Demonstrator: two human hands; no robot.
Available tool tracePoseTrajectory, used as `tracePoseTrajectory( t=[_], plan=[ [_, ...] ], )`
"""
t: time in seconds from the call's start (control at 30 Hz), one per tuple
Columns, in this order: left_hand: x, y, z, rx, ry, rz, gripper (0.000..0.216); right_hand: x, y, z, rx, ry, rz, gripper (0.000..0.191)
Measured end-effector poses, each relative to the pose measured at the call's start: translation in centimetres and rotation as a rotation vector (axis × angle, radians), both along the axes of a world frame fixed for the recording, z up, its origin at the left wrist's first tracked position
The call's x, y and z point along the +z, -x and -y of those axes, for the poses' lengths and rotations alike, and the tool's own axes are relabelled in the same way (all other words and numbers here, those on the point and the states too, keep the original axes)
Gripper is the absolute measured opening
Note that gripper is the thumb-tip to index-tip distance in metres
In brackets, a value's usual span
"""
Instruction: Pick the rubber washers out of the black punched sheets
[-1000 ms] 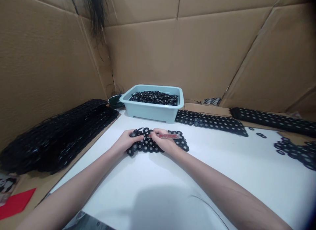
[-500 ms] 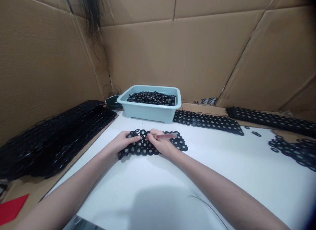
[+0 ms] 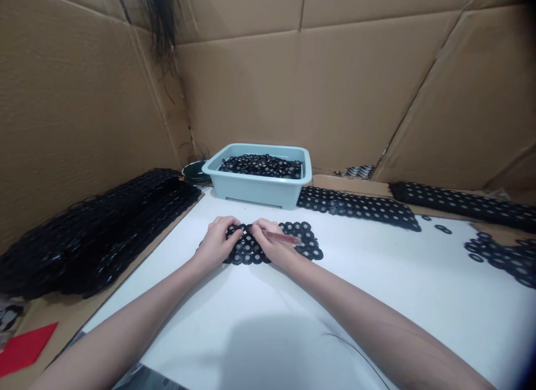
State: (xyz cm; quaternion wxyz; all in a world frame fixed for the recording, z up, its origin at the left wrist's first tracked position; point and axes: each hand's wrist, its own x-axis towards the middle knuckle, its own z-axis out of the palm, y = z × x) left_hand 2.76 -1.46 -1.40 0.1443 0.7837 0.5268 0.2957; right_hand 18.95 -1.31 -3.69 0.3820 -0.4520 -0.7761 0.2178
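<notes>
A strip of linked black rings (image 3: 309, 240) lies on the white tabletop, crossing beneath both hands. My left hand (image 3: 216, 242) grips its left part, thumb and fingers closed on the rings at the upper edge. My right hand (image 3: 271, 246) is closed around a slim tool with a reddish, see-through handle (image 3: 285, 238). The handle points to the right; its working tip is hidden by my fingers among the rings. Only a small gap separates the two thumbs. Part of the strip's left end is covered by my left hand.
Behind the hands stands a light blue basin (image 3: 255, 191) full of black rings. Finished-looking ring strips (image 3: 360, 207) and loose rings (image 3: 443, 229) lie to the right. A heap of black strands (image 3: 96, 228) fills the left side, near a red piece (image 3: 27, 348). Cardboard walls (image 3: 335, 88) enclose the table.
My left hand has shifted its hold, its fingers now curled higher over the strip's upper edge and covering more of its left end. The right hand keeps the tool in nearly the same place.
</notes>
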Motion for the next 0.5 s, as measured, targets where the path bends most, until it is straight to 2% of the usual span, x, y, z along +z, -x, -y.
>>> tracePoseTrajectory(
  t=[0.1,0.17,0.23,0.4,0.5],
  plan=[
    [-0.1,-0.4,0.6,0.042,0.135,0.100,0.015,-0.1,0.5,-0.1,-0.017,-0.110,0.150,0.023],
    [0.2,-0.4,0.9,0.039,0.246,0.166,0.015,-0.1,0.8,-0.2,-0.019,-0.137,0.211,0.023],
    [0.5,-0.3,0.9,0.017,0.290,0.217,0.014,0.1,0.7,-0.2,-0.006,-0.124,0.212,0.024],
    [0.5,0.3,-0.1,0.044,0.213,0.163,0.017,0.4,-0.9,-0.4,0.101,0.142,-0.064,0.031],
    [0.3,0.8,-0.5,0.041,0.209,0.089,0.016,0.2,-1.9,-0.7,0.122,0.226,-0.166,0.036]
  ],
)
